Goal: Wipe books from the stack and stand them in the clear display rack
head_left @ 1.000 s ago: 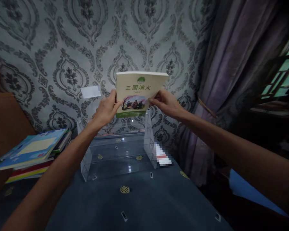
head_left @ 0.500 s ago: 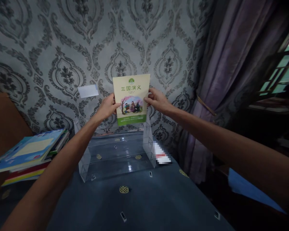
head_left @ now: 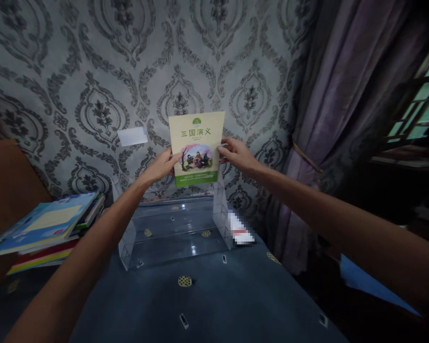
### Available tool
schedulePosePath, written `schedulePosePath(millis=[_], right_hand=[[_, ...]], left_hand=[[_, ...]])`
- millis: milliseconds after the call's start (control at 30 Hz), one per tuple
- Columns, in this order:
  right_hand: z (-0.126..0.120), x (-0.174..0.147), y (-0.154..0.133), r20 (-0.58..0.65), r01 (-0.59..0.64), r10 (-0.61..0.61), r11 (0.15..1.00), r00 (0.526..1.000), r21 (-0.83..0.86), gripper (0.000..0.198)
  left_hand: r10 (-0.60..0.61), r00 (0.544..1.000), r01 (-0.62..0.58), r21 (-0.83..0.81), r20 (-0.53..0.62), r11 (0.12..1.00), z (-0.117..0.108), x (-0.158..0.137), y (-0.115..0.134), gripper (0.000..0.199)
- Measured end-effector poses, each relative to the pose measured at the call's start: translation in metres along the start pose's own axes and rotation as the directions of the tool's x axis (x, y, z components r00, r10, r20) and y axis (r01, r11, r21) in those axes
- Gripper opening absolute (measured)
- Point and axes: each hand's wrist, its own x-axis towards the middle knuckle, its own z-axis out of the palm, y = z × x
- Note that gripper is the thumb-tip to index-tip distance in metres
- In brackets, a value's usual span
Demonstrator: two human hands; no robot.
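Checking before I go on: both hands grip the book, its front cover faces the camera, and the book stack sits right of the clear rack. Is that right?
Not quite: the head view shows the stack left of the clear rack. The left hand and right hand do grip the book, front cover facing the camera.

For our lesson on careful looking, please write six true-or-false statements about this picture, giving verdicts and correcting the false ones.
1. The left hand and right hand both hold one book. True.
2. A clear rack stands on the tablecloth. True.
3. The book lies flat on the tablecloth. False: it is held up, its front facing the camera.
4. A stack of books lies at the picture's left. True.
5. The stack's topmost book is entirely red. False: it is mostly blue.
6. The tablecloth is plain white. False: it is dark, with yellow printed motifs.
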Motion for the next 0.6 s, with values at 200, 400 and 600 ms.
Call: schedulePosePath(millis=[200, 400, 600], right_hand=[[0.001, -0.008, 0.0, -0.007, -0.027, 0.027, 1.0, 1.0, 0.01, 0.023], [0.003, -0.012, -0.004, -0.038, -0.071, 0.073, 0.996, 0.997, 0.06, 0.02], [0.004, -0.017, -0.003, -0.047, -0.086, 0.091, 0.991, 0.995, 0.099, 0.022]], left_hand=[[0.04, 0.999, -0.04, -0.009, 0.022, 0.999, -0.001, 0.0, -0.003, 0.05], [0.065, 0.997, -0.062, -0.058, 0.045, 0.996, -0.001, 0.001, -0.009, 0.052], [0.1, 0.994, -0.092, 0.156, -0.045, 0.983, -0.007, -0.001, -0.012, 0.043]])
